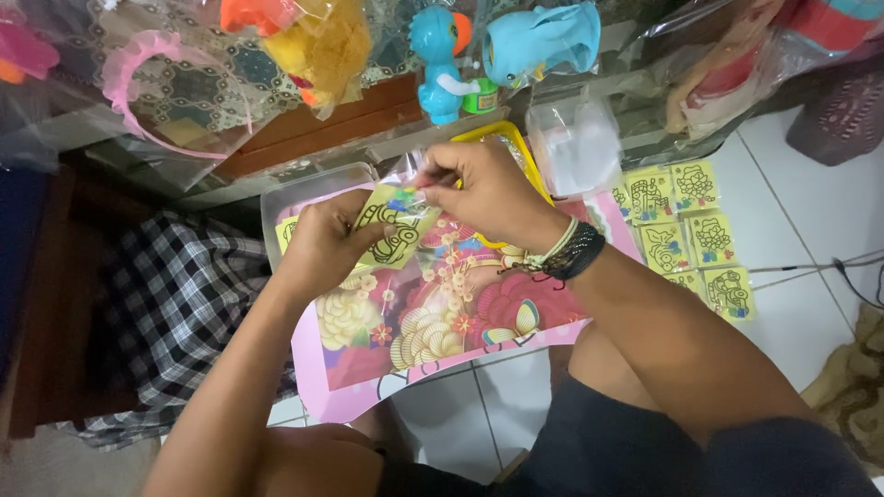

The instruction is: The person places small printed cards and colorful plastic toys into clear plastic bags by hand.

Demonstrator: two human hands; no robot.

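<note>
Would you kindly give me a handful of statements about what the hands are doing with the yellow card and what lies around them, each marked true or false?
1. The left hand grips a small yellow card with a black outline drawing. True.
2. The right hand rests flat on the floor. False: it is raised at the card's top edge, fingertips pinched together.
3. The right wrist carries dark and pale bracelets. True.
4. The card is held over a plain white tray. False: under it lies a pink board printed with flowers.
5. More yellow cards lie on the white tiled floor. True.
</note>
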